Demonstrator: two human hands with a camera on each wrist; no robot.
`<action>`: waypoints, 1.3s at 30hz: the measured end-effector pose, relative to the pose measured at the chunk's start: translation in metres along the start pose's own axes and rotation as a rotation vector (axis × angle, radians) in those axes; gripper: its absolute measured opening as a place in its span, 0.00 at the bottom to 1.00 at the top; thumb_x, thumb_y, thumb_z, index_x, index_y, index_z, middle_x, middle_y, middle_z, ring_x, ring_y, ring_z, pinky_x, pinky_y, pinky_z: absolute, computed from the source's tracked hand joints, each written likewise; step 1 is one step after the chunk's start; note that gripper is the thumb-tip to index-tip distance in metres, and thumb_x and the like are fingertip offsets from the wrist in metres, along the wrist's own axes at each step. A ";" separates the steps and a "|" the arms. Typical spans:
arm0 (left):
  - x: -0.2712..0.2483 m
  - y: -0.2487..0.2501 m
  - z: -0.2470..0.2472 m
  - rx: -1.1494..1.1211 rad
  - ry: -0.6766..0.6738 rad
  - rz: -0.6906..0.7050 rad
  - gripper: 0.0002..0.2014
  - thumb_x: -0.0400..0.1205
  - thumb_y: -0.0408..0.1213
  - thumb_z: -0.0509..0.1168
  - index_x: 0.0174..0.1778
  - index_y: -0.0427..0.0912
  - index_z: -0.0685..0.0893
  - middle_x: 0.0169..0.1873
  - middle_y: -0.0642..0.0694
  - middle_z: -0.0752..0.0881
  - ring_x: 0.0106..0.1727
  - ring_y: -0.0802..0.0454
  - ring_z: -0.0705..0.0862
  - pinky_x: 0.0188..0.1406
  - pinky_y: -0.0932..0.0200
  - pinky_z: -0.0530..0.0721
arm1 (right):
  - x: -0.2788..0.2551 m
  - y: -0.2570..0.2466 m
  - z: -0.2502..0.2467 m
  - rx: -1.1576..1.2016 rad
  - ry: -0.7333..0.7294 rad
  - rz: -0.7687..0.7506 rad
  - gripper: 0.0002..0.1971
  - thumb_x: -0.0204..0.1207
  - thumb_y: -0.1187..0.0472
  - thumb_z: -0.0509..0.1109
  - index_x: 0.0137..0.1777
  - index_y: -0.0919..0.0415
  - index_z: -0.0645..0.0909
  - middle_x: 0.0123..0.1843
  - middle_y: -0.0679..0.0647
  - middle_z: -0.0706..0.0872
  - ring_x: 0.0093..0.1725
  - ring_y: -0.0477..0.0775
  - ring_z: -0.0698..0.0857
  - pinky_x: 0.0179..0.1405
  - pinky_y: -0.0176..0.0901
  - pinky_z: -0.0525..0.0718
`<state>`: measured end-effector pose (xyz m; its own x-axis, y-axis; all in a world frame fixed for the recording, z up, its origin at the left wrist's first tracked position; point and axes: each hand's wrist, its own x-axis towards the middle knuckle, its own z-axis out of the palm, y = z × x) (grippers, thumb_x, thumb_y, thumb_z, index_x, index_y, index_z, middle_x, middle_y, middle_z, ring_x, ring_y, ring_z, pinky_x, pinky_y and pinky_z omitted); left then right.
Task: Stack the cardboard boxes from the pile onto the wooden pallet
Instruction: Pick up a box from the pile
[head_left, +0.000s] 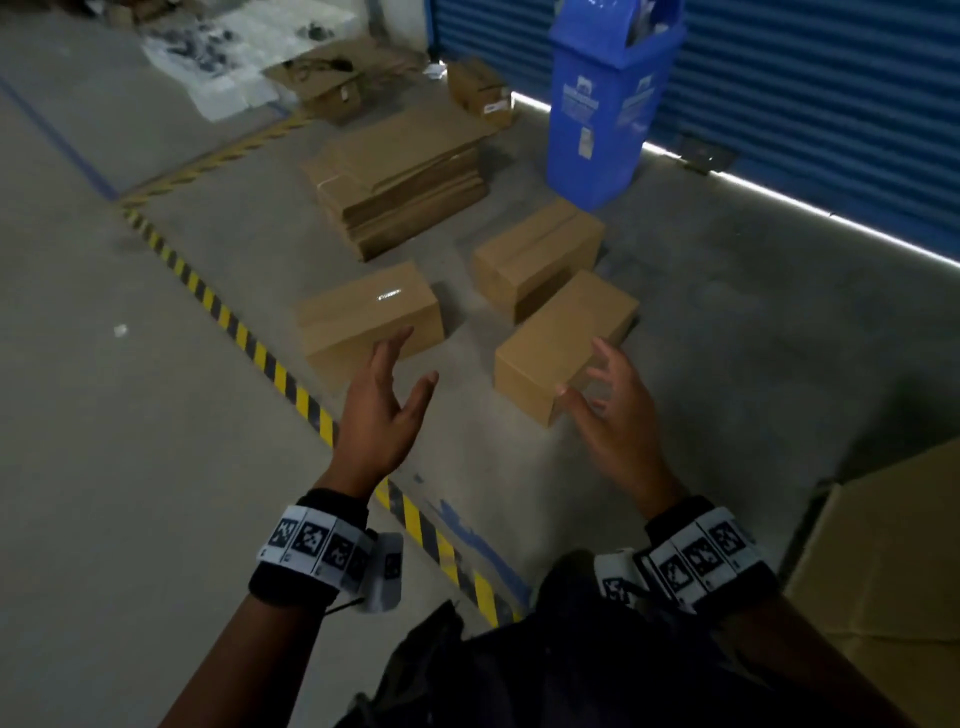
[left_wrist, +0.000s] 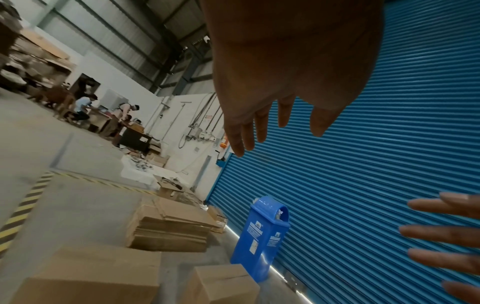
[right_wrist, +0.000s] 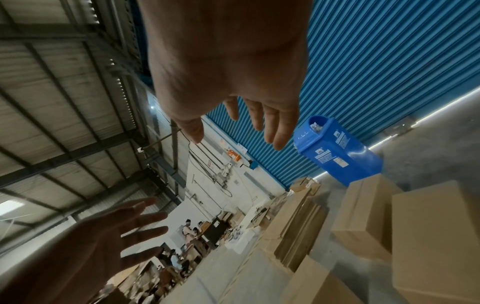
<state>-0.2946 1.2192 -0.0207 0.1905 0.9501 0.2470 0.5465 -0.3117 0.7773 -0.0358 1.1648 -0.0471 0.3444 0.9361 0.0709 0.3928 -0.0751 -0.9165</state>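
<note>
Three closed cardboard boxes lie on the concrete floor in the head view: a left box (head_left: 369, 317), a far box (head_left: 537, 254) and a near right box (head_left: 561, 343). My left hand (head_left: 384, 405) hovers with spread fingers in front of the left box, holding nothing. My right hand (head_left: 613, 410) hovers with spread fingers by the near corner of the near right box, also holding nothing. In the left wrist view the left hand (left_wrist: 272, 115) is above the boxes (left_wrist: 96, 273). The right wrist view has the right hand (right_wrist: 233, 119) in the air beside the boxes (right_wrist: 436, 236). No wooden pallet is in view.
A stack of flattened cardboard (head_left: 400, 176) lies behind the boxes. A blue bin (head_left: 608, 98) stands against the blue roller shutter (head_left: 831, 78). Yellow-black floor tape (head_left: 270, 364) runs diagonally left of the boxes. A large carton (head_left: 893, 551) sits at the right edge. People work far off (left_wrist: 85, 107).
</note>
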 end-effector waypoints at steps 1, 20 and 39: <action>0.024 -0.006 0.005 0.000 -0.014 0.005 0.27 0.88 0.44 0.66 0.83 0.44 0.70 0.74 0.48 0.75 0.74 0.51 0.75 0.70 0.48 0.78 | 0.021 0.007 0.003 -0.002 0.000 0.012 0.36 0.77 0.52 0.76 0.83 0.50 0.65 0.74 0.45 0.74 0.70 0.46 0.77 0.67 0.62 0.82; 0.496 -0.122 0.224 -0.107 -0.355 -0.231 0.22 0.88 0.42 0.66 0.78 0.44 0.76 0.73 0.46 0.80 0.71 0.48 0.79 0.66 0.51 0.79 | 0.443 0.142 -0.010 -0.275 -0.015 0.482 0.32 0.80 0.47 0.71 0.82 0.53 0.68 0.78 0.58 0.75 0.72 0.63 0.80 0.67 0.57 0.80; 0.619 -0.441 0.547 0.173 -0.849 -0.523 0.19 0.91 0.41 0.61 0.77 0.38 0.76 0.73 0.41 0.80 0.72 0.44 0.79 0.64 0.56 0.75 | 0.576 0.476 0.142 -0.399 -0.197 0.883 0.25 0.85 0.52 0.65 0.79 0.56 0.69 0.78 0.55 0.73 0.76 0.57 0.73 0.71 0.45 0.71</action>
<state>0.0288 1.9375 -0.5274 0.3735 0.6654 -0.6464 0.8252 0.0799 0.5591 0.2285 1.7175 -0.4978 0.5187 0.5256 -0.6743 0.3341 -0.8506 -0.4061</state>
